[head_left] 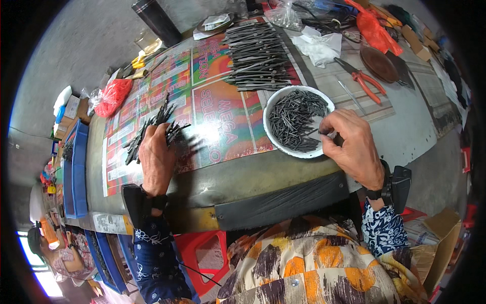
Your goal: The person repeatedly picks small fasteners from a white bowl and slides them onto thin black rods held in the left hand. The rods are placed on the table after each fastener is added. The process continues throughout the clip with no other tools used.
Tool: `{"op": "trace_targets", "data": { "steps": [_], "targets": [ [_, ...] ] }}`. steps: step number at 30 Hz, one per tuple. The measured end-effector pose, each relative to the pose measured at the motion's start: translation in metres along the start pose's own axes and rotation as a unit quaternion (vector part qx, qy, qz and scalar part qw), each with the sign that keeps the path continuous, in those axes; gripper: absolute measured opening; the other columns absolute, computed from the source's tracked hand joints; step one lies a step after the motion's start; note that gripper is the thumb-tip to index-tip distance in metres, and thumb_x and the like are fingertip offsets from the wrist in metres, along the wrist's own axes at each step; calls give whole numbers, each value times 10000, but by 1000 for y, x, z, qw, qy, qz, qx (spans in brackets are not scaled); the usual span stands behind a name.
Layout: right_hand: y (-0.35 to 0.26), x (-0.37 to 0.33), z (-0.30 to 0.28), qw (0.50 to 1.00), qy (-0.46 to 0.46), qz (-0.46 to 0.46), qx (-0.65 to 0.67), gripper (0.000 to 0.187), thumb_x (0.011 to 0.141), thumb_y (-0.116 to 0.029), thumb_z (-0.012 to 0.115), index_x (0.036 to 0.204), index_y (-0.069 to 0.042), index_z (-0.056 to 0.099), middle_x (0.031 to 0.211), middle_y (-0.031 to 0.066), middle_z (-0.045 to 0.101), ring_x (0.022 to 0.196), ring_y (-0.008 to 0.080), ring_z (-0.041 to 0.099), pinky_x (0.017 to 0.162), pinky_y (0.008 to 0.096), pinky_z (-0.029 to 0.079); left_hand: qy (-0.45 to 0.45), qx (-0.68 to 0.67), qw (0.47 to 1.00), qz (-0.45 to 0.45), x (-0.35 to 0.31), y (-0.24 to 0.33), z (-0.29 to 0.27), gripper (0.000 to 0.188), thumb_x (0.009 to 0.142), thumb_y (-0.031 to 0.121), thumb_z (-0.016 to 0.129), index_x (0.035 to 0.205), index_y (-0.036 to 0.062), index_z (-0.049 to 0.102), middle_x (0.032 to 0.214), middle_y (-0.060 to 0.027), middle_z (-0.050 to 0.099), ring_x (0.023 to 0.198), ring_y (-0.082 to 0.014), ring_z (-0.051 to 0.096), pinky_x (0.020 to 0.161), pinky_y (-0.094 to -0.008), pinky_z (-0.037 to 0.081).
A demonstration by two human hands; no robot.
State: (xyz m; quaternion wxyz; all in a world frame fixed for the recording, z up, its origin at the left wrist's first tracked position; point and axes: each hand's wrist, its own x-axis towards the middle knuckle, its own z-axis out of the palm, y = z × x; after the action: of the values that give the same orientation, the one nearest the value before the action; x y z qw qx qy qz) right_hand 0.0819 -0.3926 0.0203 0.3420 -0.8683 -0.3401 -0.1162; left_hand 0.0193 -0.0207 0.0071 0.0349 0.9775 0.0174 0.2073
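Observation:
My left hand (156, 157) is closed around a loose bunch of thin dark sticks (164, 114) at the left of the table; their ends splay out past the fingers. My right hand (352, 144) hovers at the right rim of a white bowl (270, 134), thumb and forefinger curled together in a pinch. Whether anything small sits in that pinch is hidden. Short dark rod-like pieces (298, 114) fill much of the bowl. Beyond it, long dark sticks (258, 55) lie side by side in stacked rows.
Red-handled pliers (362, 81) and a thin metal tool (349, 95) lie right of the bowl, near a brown round disc (379, 65). A red plastic bag (114, 97) is at the far left. Blue trays (76, 167) stand beside the table. Another person (71, 253) sits at lower left.

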Motion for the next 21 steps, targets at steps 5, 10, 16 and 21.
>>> {"op": "trace_targets", "data": {
  "steps": [5,10,16,21],
  "targets": [
    [-4,-5,1,998,14,13,64,157,726,6,679,827,-15,560,758,105,601,704,276,577,685,372,439,5,51,999,-14,2,-1,14,236,735,-54,553,962,10,538,925,-203,539,827,-438,560,676,-502,447],
    [-10,-10,1,993,27,-1,115,156,748,27,671,848,-6,556,773,103,607,658,245,605,676,336,462,16,-11,1000,-21,-1,9,7,259,723,-67,575,971,-5,532,867,-222,575,799,-450,572,677,-493,456],
    [-23,-25,-4,973,43,55,222,208,797,43,642,1000,30,600,889,108,660,773,171,657,651,286,535,-24,-232,971,-53,-18,72,-29,92,877,56,632,879,-1,560,732,-110,678,644,-219,663,607,-315,477],
    [-38,-33,-5,954,44,46,293,242,780,61,647,1020,30,656,902,71,665,784,98,608,710,242,492,-55,-365,924,-101,-44,140,-47,118,851,36,687,942,-22,638,726,-94,669,656,-132,646,616,-266,498]
  ]
}}
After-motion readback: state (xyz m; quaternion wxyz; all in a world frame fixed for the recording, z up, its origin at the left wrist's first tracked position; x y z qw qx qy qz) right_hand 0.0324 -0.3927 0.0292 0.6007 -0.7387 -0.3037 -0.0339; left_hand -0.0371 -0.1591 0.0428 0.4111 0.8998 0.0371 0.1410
